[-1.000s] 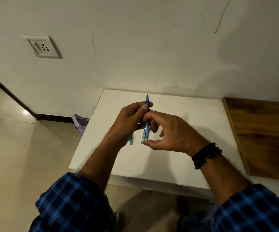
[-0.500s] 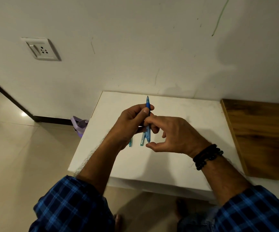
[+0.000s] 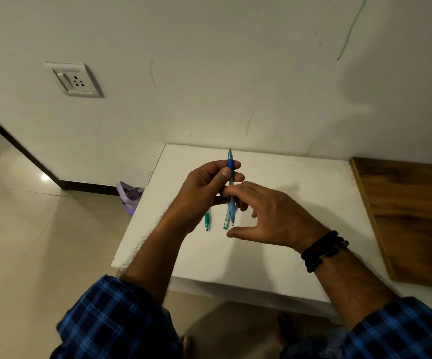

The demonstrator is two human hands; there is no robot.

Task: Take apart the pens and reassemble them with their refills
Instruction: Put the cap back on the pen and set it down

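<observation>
Above the white table [image 3: 300, 193], my left hand [image 3: 202, 195] pinches the blue pen [image 3: 230, 164] at its rubber grip, with the tip pointing away from me. My right hand [image 3: 274, 218] is half spread: the forefinger lies on the barrel and the thumb is apart below. I think the pen is light, stiff and smooth, so the barrel needs a firm hold for twisting. A small green pen part [image 3: 207, 221] lies on the table.

My left hand [image 3: 204, 193] grips the blue pen [image 3: 230, 164], tip away; my right hand [image 3: 274, 216] touches its barrel, above a green pen [image 3: 207, 221] on the table [image 3: 300, 182].
</observation>
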